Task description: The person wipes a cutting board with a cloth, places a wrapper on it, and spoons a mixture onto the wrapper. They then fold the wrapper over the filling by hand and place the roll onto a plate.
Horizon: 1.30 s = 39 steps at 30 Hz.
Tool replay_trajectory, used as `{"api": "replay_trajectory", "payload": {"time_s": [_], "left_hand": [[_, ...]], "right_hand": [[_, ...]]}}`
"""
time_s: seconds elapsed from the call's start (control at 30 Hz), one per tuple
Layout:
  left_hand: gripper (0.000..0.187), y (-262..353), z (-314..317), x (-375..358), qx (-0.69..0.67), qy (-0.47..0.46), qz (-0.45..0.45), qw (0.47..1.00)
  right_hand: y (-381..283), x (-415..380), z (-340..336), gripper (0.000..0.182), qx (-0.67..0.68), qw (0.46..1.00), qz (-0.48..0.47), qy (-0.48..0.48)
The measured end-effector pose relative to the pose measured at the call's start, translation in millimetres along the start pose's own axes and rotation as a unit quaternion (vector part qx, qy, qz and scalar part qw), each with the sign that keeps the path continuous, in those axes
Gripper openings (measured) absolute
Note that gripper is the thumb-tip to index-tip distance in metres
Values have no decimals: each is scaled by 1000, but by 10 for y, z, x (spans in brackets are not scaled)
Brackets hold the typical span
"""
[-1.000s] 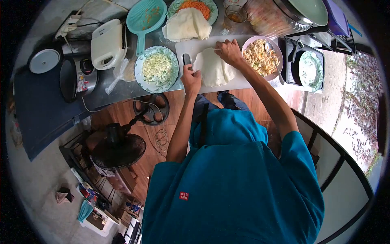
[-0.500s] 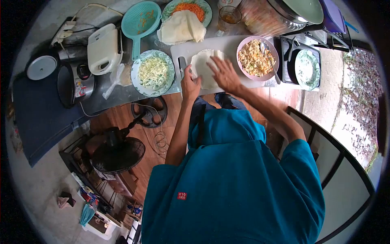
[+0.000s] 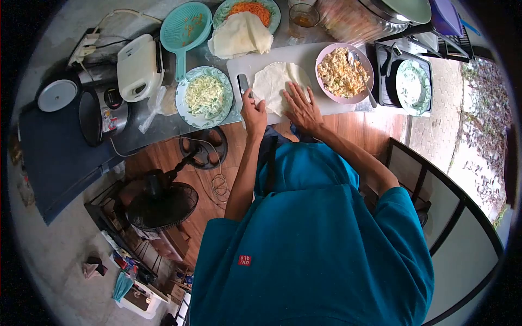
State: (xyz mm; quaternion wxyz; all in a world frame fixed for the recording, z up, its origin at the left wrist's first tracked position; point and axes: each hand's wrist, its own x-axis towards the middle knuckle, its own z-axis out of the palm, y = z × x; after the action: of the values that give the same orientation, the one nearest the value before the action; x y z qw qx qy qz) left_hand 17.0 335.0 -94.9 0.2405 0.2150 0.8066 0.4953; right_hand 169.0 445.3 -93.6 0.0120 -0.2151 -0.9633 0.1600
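Observation:
A thin pale wrapper sheet (image 3: pixel 274 81) lies flat on the white cutting board (image 3: pixel 321 108). My right hand (image 3: pixel 303 110) rests on the sheet's lower right part, its fingers spread. My left hand (image 3: pixel 254 114) is at the sheet's lower left edge, thumb and forefinger apart, holding nothing visible. Just right of the sheet stands a pink bowl (image 3: pixel 318 60) of mixed filling with a spoon (image 3: pixel 371 99) in it. To the left is a plate (image 3: pixel 184 111) of shredded pale vegetable. More wrapper sheets (image 3: pixel 239 38) lie over a plate of shredded carrot (image 3: pixel 255 11).
A teal strainer (image 3: pixel 182 60), a white sandwich maker (image 3: pixel 136 65) and a rice cooker (image 3: pixel 109 111) stand at the left. Behind the board is a glass (image 3: pixel 303 23). A stove with a pan and plate (image 3: pixel 412 89) is at the right. A fan (image 3: pixel 163 206) stands below left.
My right hand has moved down and toward me across the sheet, uncovering its upper part. My left hand has stayed almost in place.

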Motion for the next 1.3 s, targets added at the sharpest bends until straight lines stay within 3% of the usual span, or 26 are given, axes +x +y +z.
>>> {"api": "replay_trajectory", "payload": {"time_s": [0.27, 0.53, 0.6, 0.73, 0.8, 0.87, 1.0, 1.03, 1.1, 1.13, 1.2, 1.23, 1.3], "left_hand": [[49, -35, 18, -1, 87, 6, 43, 995], [46, -5, -70, -59, 66, -32, 10, 997], [44, -63, -82, -85, 111, -20, 74, 991], [45, 83, -31, -125, 106, -34, 67, 991], [47, 140, -69, -181, 336, -10, 190, 923], [53, 101, -35, -205, 304, -22, 196, 932], [62, 115, 128, -238, 300, -76, 261, 914], [61, 148, 176, -261, 301, -83, 264, 913], [58, 218, 270, -280, 296, -89, 274, 911], [58, 260, 326, -276, 297, -91, 280, 909], [56, 367, 417, -318, 231, -116, 268, 928], [54, 436, 491, -335, 191, -122, 259, 939], [54, 549, 662, -373, 140, -126, 257, 948]], "right_hand": [[-147, -211, 10, 70, 7, 997, -44, -58], [-145, -230, 80, 72, -6, 997, -68, -26], [-164, -229, 58, 73, -15, 997, -68, -24], [-187, -220, -7, 72, -1, 997, -63, -41], [-152, -257, -113, 71, 9, 998, -57, -28], [-122, -309, -311, 69, 215, 976, 6, 27], [322, -489, -989, 38, 144, 924, 234, 267], [574, -555, -1050, 39, 85, 910, 236, 330], [934, -720, -1036, 37, 79, 850, 413, 319], [1143, -812, -900, 46, 3, 841, 442, 311], [1438, -900, -753, 57, 169, 811, 503, 246], [1502, -914, -701, 57, 171, 808, 506, 250], [1558, -894, -717, 56, 396, 740, 507, 195]]}}
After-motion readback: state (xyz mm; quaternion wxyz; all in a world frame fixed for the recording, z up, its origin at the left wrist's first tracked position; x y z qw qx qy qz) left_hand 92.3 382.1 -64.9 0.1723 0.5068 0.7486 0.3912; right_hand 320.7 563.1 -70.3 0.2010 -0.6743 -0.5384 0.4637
